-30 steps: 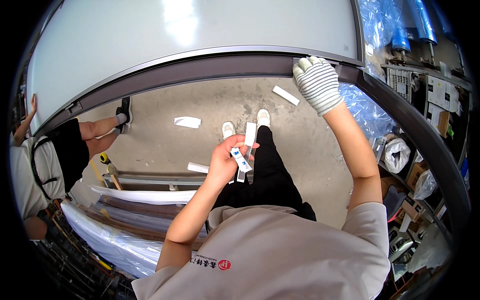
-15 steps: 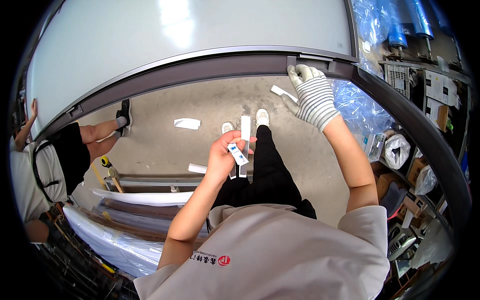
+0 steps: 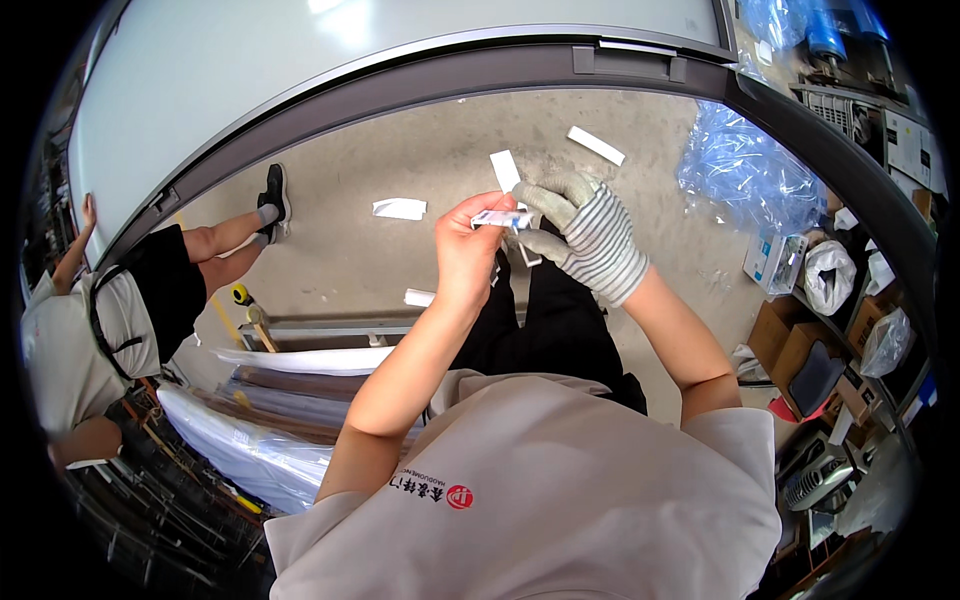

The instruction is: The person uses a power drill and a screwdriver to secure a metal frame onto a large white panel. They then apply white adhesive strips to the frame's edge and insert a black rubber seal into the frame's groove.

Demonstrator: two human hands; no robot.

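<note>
My bare left hand pinches a small white packet with blue print together with narrow white strips. Beside it, my right hand, in a striped grey-white glove, has its thumb and fingers curled about the free end of the strips. Its exact grip is partly hidden. Both hands are in front of my legs, below a dark brown metal frame that edges a large pale panel. A recessed slot shows in the frame above my right hand.
White offcuts, one a flat strip and one a curled piece, lie on the concrete floor. Another person stands left by the panel. Wrapped profiles rest lower left. Blue plastic film and cluttered shelves with cardboard boxes are right.
My right hand has left the frame's slot and come down and left to the strips. My left hand has risen with them. A strip by my right hand now lies on the floor.
</note>
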